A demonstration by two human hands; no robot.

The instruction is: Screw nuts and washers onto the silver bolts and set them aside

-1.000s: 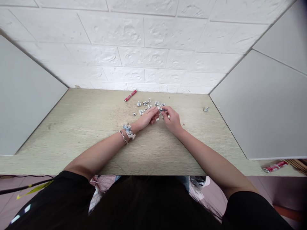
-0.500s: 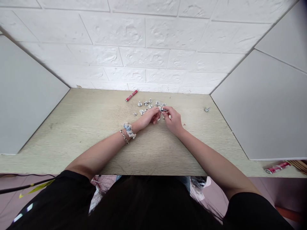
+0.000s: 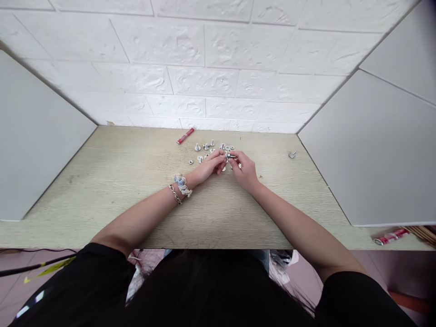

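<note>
Both hands meet over the middle of the table, pinching one metal bolt (image 3: 230, 156) that lies roughly sideways between them. My left hand (image 3: 211, 165) is closed, with thumb and forefinger at the bolt's left end. From the other side, my right hand (image 3: 245, 170) grips its right end between thumb and fingers. What seems to be a nut or washer shows on the bolt, too small to be sure. Behind and around the hands lie several loose bolts (image 3: 206, 146), washers (image 3: 227, 148) and a nut (image 3: 190, 162); my fingers partly cover some of them.
A red tube (image 3: 185, 136) lies near the white brick wall (image 3: 187, 81). Off to the right sits a single bolt (image 3: 293, 155). Grey panels (image 3: 374, 150) close in both sides. Another red tube (image 3: 391, 236) and thin wooden sticks (image 3: 422, 235) lie at the front right edge.
Both hands keep their hold on the bolt, with only a slight shift of the left fingers, which leaves a little more of it showing. The whole view has moved slightly.
</note>
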